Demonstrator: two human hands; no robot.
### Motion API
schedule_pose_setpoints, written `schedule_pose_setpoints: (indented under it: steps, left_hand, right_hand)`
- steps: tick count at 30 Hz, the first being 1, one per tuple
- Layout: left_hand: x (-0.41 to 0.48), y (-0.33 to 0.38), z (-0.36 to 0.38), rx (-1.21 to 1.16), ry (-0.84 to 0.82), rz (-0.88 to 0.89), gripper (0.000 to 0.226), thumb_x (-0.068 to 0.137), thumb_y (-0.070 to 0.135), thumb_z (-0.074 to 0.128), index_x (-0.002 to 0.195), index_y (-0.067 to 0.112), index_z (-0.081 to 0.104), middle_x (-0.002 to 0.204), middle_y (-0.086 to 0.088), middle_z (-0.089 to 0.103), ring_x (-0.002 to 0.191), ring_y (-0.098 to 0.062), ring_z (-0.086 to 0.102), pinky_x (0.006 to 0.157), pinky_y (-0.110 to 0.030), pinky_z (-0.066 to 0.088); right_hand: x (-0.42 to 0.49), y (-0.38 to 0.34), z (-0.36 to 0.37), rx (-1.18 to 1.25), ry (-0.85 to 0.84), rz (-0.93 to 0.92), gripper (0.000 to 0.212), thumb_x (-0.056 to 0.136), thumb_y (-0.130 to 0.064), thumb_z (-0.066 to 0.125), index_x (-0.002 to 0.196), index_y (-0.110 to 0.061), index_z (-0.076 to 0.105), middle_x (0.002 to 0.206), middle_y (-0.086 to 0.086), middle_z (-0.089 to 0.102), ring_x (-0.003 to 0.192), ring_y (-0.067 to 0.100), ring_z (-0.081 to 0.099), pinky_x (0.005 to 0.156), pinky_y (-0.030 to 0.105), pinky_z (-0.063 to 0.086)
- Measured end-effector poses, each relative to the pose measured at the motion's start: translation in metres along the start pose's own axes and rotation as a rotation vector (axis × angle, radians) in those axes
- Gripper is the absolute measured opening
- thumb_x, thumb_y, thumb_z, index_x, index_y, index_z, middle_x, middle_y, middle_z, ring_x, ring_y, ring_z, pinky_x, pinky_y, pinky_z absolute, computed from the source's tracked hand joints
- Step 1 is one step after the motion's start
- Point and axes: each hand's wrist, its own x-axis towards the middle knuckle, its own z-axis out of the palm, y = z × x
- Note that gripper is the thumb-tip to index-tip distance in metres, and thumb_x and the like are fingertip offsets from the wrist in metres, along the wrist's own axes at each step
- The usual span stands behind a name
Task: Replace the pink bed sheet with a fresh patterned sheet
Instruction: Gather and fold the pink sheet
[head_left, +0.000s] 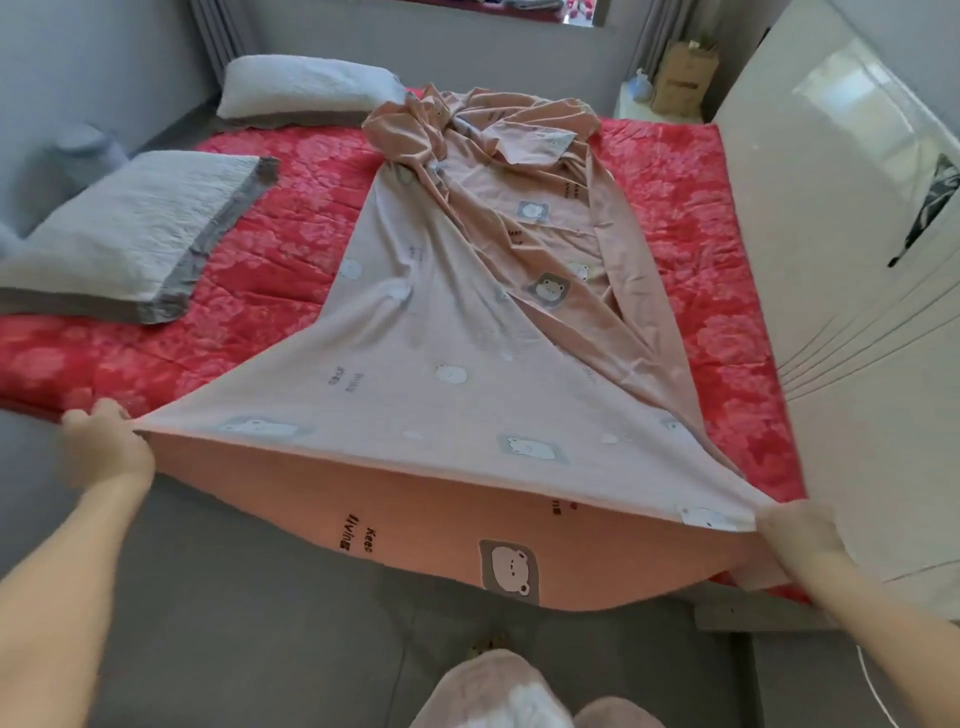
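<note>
A pink sheet with bear prints (415, 374) lies stretched in a long strip over the red floral mattress cover (270, 249), bunched up at its far end near the headboard side. Its near edge is folded over and hangs past the bed's front edge. My left hand (106, 449) grips the sheet's near left corner. My right hand (795, 535) grips the near right corner. The edge is pulled taut between both hands.
Two grey-white pillows lie on the bed's left side, one (130, 239) nearer, one (306, 91) at the far left. A white wardrobe (852, 260) stands close along the bed's right side. A cardboard box (685, 78) stands in the far right corner. Grey floor (234, 623) lies before the bed.
</note>
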Motion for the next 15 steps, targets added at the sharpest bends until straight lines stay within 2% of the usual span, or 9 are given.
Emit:
schedule_pose_setpoints:
  steps: [1,3,5,7,9,12,15]
  left_hand:
    - [-0.004,0.006,-0.010,-0.035,0.061,0.022,0.016,0.083,-0.006,0.045,0.096,-0.003,0.055,0.108,-0.035,0.047,0.094,-0.049,0.049,0.087,-0.053,0.043]
    - [-0.015,0.018,-0.023,-0.186,0.072,-0.029,0.023,0.088,-0.001,0.042,0.107,0.001,0.055,0.117,-0.031,0.051,0.105,-0.044,0.050,0.093,-0.045,0.039]
    - [-0.032,0.040,-0.029,-0.311,0.037,-0.055,0.025,0.090,-0.002,0.036,0.108,0.005,0.053,0.118,-0.028,0.055,0.108,-0.040,0.052,0.091,-0.040,0.038]
    - [-0.043,0.039,-0.041,-0.336,0.010,-0.046,0.029,0.087,-0.006,0.034,0.106,0.004,0.053,0.115,-0.027,0.057,0.106,-0.038,0.053,0.085,-0.037,0.039]
    - [-0.049,0.026,-0.051,-0.283,-0.028,0.044,0.033,0.083,-0.011,0.033,0.105,-0.001,0.055,0.110,-0.026,0.058,0.099,-0.037,0.053,0.077,-0.031,0.036]
    - [-0.050,0.004,-0.065,-0.064,-0.202,0.194,0.037,0.078,-0.013,0.034,0.095,0.008,0.060,0.100,-0.024,0.061,0.084,-0.033,0.054,0.069,-0.031,0.038]
    - [-0.057,-0.010,-0.069,0.174,-0.290,0.329,0.034,0.079,-0.011,0.045,0.094,0.009,0.068,0.098,-0.024,0.065,0.090,-0.039,0.058,0.076,-0.039,0.045]
  right_hand:
    - [-0.007,-0.013,0.010,-0.055,-0.047,-0.038,0.020,0.073,-0.005,0.071,0.091,-0.014,0.072,0.085,0.005,0.072,0.084,0.027,0.068,0.081,0.043,0.053]
    - [-0.022,-0.034,0.026,-0.124,-0.136,-0.078,0.024,0.087,-0.018,0.055,0.107,-0.030,0.064,0.103,-0.007,0.068,0.103,0.013,0.061,0.095,0.038,0.044]
    - [-0.032,-0.042,0.040,-0.073,-0.194,-0.113,0.025,0.090,-0.021,0.050,0.106,-0.037,0.061,0.105,-0.013,0.065,0.104,0.008,0.058,0.094,0.037,0.039]
    - [-0.037,-0.057,0.040,-0.033,-0.240,-0.110,0.023,0.089,-0.019,0.051,0.100,-0.038,0.059,0.102,-0.014,0.065,0.102,0.007,0.058,0.086,0.035,0.037]
    - [-0.035,-0.067,0.046,-0.040,-0.271,-0.147,0.028,0.088,-0.017,0.052,0.106,-0.036,0.061,0.102,-0.012,0.065,0.100,0.009,0.059,0.084,0.035,0.036]
    - [-0.037,-0.078,0.053,-0.073,-0.242,-0.194,0.032,0.089,-0.014,0.052,0.112,-0.034,0.061,0.103,-0.010,0.066,0.098,0.012,0.060,0.086,0.035,0.038]
    - [-0.038,-0.083,0.062,-0.102,-0.223,-0.218,0.033,0.088,-0.008,0.052,0.113,-0.028,0.063,0.105,-0.007,0.066,0.100,0.017,0.061,0.088,0.036,0.042]
